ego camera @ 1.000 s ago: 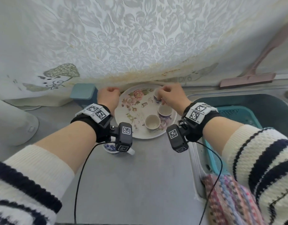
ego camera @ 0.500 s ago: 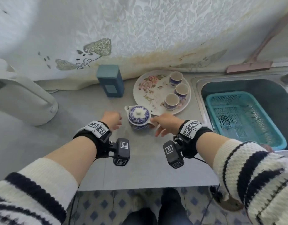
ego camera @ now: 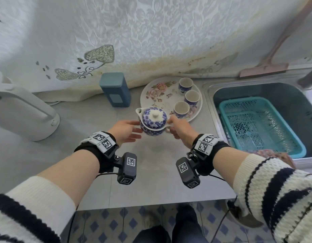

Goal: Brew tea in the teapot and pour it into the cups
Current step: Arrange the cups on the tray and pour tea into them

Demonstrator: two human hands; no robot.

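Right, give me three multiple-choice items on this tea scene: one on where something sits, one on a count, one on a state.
1. Where do the cups stand?
A. In the turquoise basket
B. On the floral plate
C. On top of the blue tin

2. How many cups are there?
A. Two
B. Three
C. Five

3. What is the state of the teapot's lid?
A. On the pot
B. Lying on the counter
C. Held in the left hand

Answers:
1 B: the cups stand in a row along the right side of the floral plate.
2 B: three cups show, and all look empty.
3 A: the lid sits on the teapot, which the right hand grips at the handle side while the left hand is open by its other side.
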